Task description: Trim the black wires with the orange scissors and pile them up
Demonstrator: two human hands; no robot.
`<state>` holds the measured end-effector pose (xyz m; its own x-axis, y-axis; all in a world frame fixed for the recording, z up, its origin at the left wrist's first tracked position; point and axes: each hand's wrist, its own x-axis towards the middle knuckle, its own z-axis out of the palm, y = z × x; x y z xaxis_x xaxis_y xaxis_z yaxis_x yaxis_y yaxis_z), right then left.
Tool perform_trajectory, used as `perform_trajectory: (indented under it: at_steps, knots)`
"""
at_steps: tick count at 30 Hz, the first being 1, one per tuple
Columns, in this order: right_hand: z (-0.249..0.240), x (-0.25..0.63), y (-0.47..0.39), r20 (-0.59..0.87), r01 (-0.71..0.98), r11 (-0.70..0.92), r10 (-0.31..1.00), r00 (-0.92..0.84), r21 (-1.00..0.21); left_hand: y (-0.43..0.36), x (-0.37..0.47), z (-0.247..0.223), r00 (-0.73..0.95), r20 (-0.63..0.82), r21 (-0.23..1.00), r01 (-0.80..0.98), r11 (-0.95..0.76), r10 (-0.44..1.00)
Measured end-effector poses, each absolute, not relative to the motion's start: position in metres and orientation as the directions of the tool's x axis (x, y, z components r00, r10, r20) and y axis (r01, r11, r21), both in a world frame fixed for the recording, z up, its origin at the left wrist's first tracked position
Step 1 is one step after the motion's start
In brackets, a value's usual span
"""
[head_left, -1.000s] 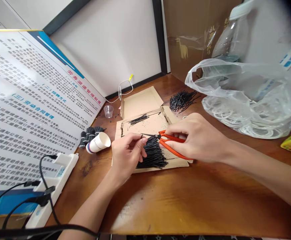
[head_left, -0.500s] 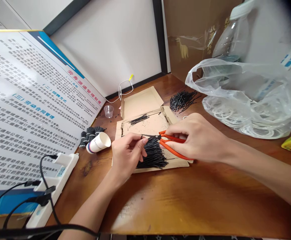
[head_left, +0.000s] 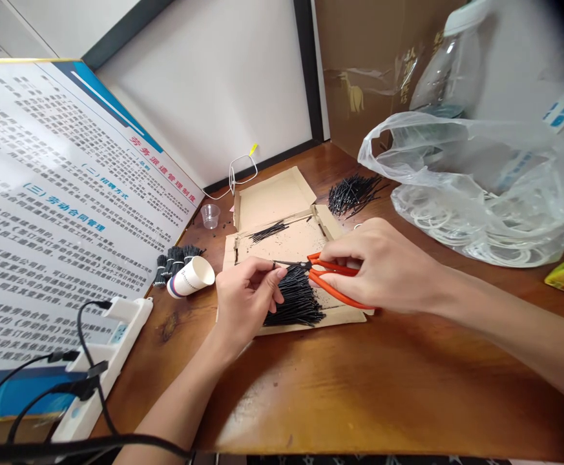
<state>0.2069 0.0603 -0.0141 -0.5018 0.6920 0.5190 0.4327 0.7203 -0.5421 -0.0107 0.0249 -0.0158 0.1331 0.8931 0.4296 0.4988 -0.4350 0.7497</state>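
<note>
Barely anything has moved since the earlier frame; we get a tiny shift of the whole view, with both hands and the tool in the same pose. Biggest first: we have the wooden table [head_left: 359, 381] under everything, then the opened cardboard box [head_left: 276, 197] beneath and beyond the fingers, probably light and easily bent. Our right hand [head_left: 383, 265] has its fingers curled round both handles; our left hand [head_left: 250, 290] has thumb and index pinched on a piece, other fingers folded in. Just below and right of the left fingertips lies the pile [head_left: 297, 300] of thin black lengths; we'd judge them light, springy and apt to roll or scatter, so best lifted few at a time by the ends. Between the two hands sit the scissors [head_left: 310, 264], blades pointing at the left fingertips; rigid, fairly light, sharp at the tips, so we'd hold by the orange loops only. We can't tell how far the blades are parted. Smallest, the black strip [head_left: 274, 265] pokes from the left pinch, right at the blade tips; likely bendy, maybe slippery, so we'd grip close to the end.
</note>
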Motion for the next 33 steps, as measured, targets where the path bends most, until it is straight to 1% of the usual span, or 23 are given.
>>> perform_trajectory:
  at_steps: [2,6,18,25,33]
  knots:
    - [-0.014,0.2072,0.0603,0.527,0.441,0.721,0.692,-0.493,-0.534,0.0249,-0.0107,-0.0158,0.138,0.426,0.754,0.493,-0.435,0.894]
    - [-0.0147,0.2072,0.0603,0.528,0.435,0.704,0.71,-0.467,-0.562,0.0245,-0.0102,-0.0151,0.138,0.424,0.755,0.492,-0.434,0.895]
    - [-0.0144,0.207,0.0605,0.491,0.414,0.703,0.705,-0.512,-0.577,0.0245,-0.0101,-0.0148,0.131,0.429,0.755,0.492,-0.434,0.894]
    - [-0.0146,0.2066,0.0597,0.537,0.397,0.713,0.698,-0.473,-0.577,0.0249,-0.0098,-0.0143,0.129,0.436,0.756,0.485,-0.44,0.891]
    - [-0.0143,0.2059,0.0589,0.496,0.39,0.699,0.707,-0.504,-0.6,0.0255,-0.01,-0.0147,0.149,0.462,0.731,0.495,-0.47,0.874]
